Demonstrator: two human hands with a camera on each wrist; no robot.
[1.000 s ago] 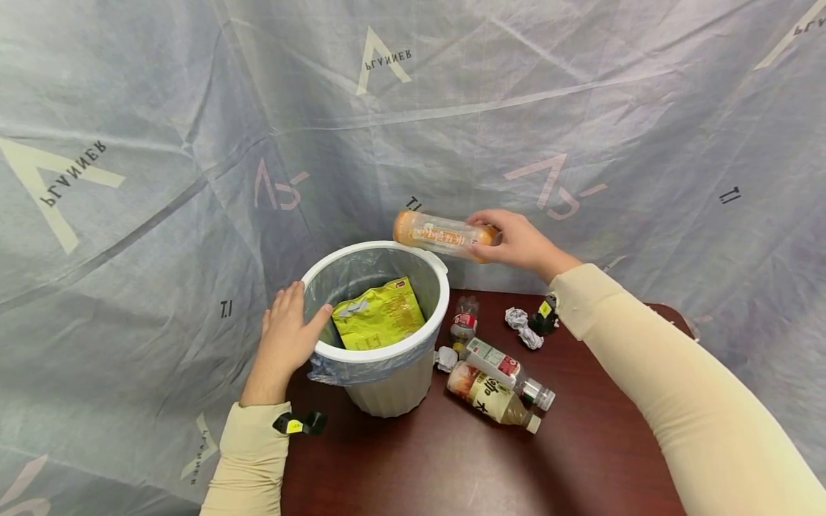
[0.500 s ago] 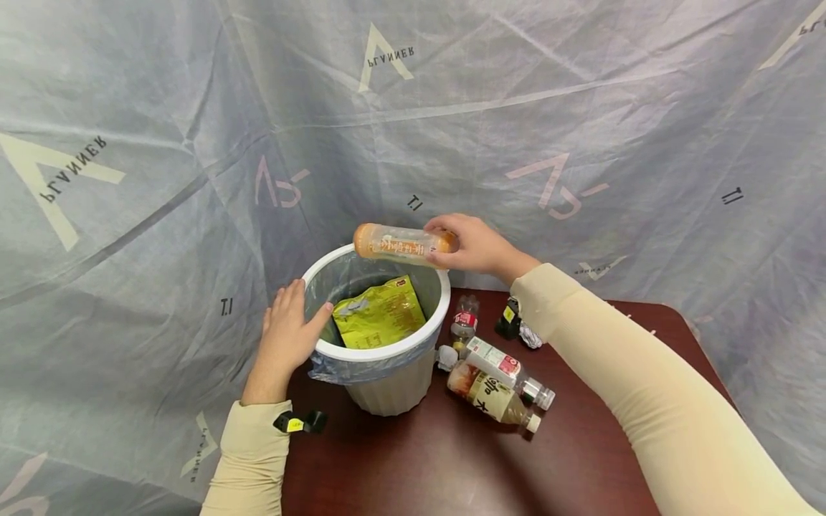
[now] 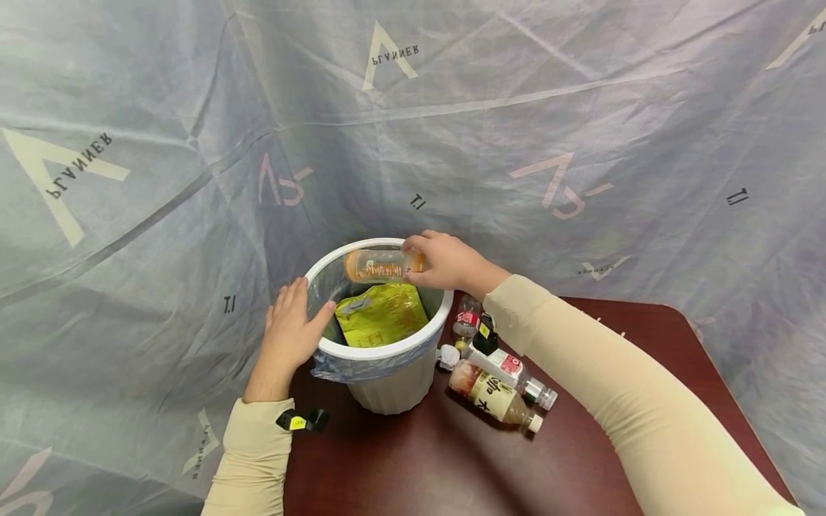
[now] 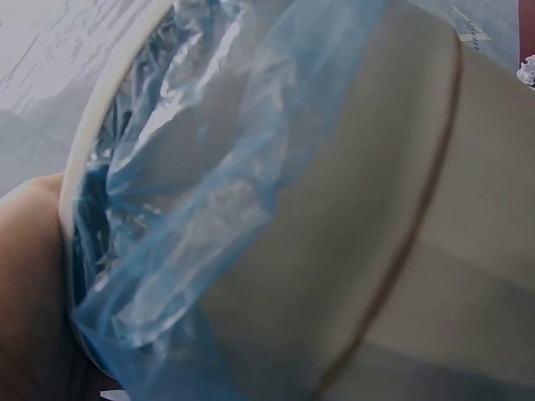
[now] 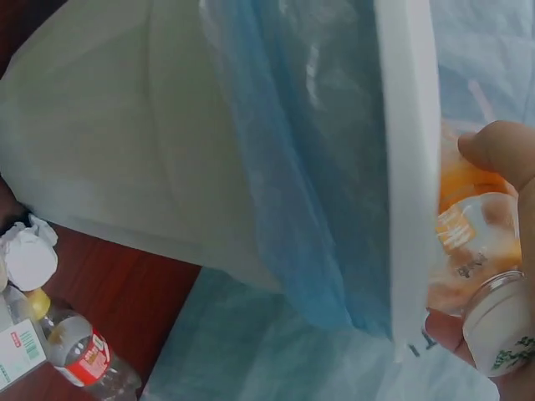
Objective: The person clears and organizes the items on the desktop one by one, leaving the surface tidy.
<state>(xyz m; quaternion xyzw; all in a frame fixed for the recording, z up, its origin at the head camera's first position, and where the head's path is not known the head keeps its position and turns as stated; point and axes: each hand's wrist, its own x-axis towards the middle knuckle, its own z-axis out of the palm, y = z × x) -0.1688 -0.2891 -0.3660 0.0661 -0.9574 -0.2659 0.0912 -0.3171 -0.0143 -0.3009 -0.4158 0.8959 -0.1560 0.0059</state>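
My right hand (image 3: 448, 264) grips a clear plastic bottle (image 3: 381, 266) with orange ends by its right end, thumb and fingers on opposite sides. The bottle lies level over the far part of the trash can's opening. In the right wrist view the bottle's white cap (image 5: 501, 326) shows beside the palm. The trash can (image 3: 390, 390) has a white rim and a bluish liner (image 3: 361, 369). My left hand (image 3: 290, 326) rests on the rim's left side, fingers straight and thumb reaching over the opening. A yellow snack bag (image 3: 382, 315) lies inside the can.
Right of the can lie a tea-coloured bottle (image 3: 493, 394), a bottle with a white label (image 3: 538, 393), a red-labelled bottle (image 3: 466, 315) and a crumpled paper ball (image 3: 448, 357). They lie on the dark red table (image 3: 413, 466). A grey curtain (image 3: 490, 179) hangs behind.
My right hand has carried the orange-ended bottle leftward and down, from beyond the can's right rim to over its opening. The left hand has stayed on the rim.
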